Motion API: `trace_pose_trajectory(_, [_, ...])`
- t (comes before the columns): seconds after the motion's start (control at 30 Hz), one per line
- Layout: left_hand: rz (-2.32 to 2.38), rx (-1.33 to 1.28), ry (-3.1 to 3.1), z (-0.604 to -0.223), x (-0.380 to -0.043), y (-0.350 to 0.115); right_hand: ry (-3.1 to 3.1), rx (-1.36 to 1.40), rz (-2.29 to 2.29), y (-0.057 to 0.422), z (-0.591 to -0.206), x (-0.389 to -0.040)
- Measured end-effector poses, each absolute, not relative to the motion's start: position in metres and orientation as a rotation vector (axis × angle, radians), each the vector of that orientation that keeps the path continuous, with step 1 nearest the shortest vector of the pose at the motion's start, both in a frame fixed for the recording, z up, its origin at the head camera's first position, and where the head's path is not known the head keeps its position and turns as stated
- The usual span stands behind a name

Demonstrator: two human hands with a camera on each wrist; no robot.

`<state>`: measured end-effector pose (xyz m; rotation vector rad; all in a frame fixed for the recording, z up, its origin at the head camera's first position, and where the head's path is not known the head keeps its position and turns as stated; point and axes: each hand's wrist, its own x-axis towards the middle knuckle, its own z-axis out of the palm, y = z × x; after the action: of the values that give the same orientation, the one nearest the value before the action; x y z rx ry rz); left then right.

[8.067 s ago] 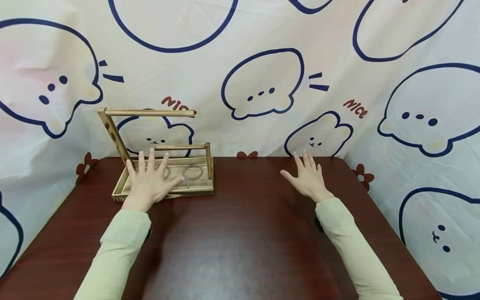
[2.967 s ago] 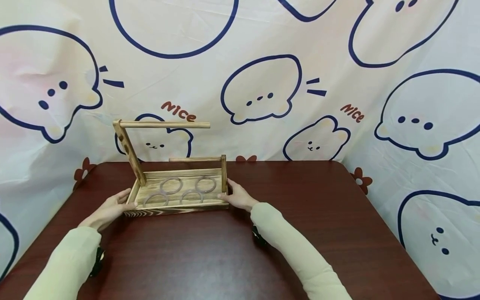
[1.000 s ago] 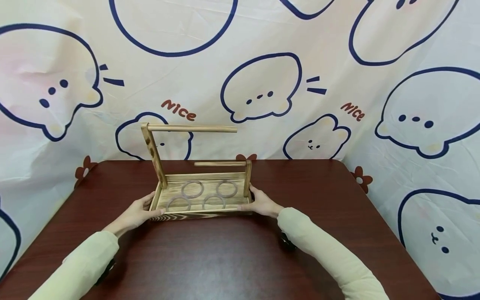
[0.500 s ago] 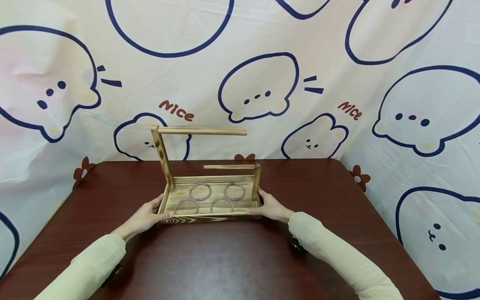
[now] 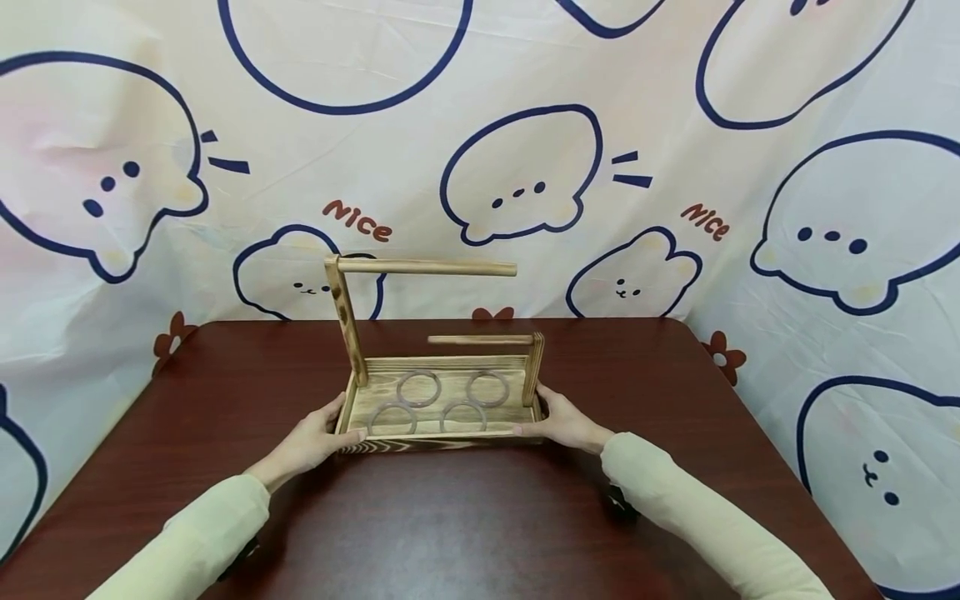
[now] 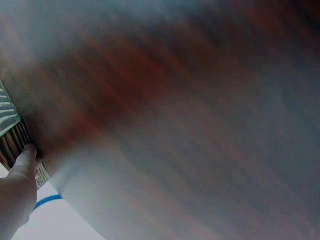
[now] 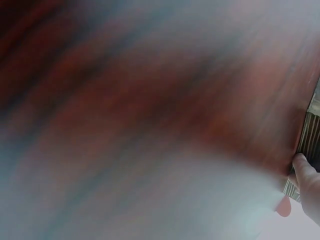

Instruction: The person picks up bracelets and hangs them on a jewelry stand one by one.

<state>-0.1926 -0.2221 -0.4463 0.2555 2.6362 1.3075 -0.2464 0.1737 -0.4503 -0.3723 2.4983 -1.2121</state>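
A wooden rack [image 5: 450, 363] stands on the table in the head view: a shallow tray with a tall post and long bar at its left end, and a shorter post and bar at its right. Several greyish rings [image 5: 418, 402] show on the tray floor; whether they lie loose cannot be told. My left hand [image 5: 309, 443] grips the tray's left end, thumb over the front rim. At the right end, my right hand [image 5: 567, 422] holds it the same way. Each wrist view catches only part of a hand, the left hand [image 6: 17, 192] and the right hand [image 7: 308, 185], against the wood.
The dark reddish-brown table [image 5: 465, 533] extends around the rack, with its far edge behind it. A cartoon-printed cloth [image 5: 525, 67] hangs at the back and both sides.
Both hands, apart and spread open at first, have taken hold of the rack's ends. The rack has moved right and slightly nearer, from the left side toward the table's middle.
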Motion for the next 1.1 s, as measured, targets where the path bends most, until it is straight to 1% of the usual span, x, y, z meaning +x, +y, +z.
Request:
trace_pose_trajectory(0.63, [1.205,0.212,2.711,-0.444,-0.178,-0.191,2.506,-0.335,-1.225,0.206,-0.452,-0.230])
trace_pose_trajectory(1.1, [1.201,0.187,2.733,-0.443,-0.170,-0.179,2.455,-0.324,-1.257,0.218,-0.450,-0.223])
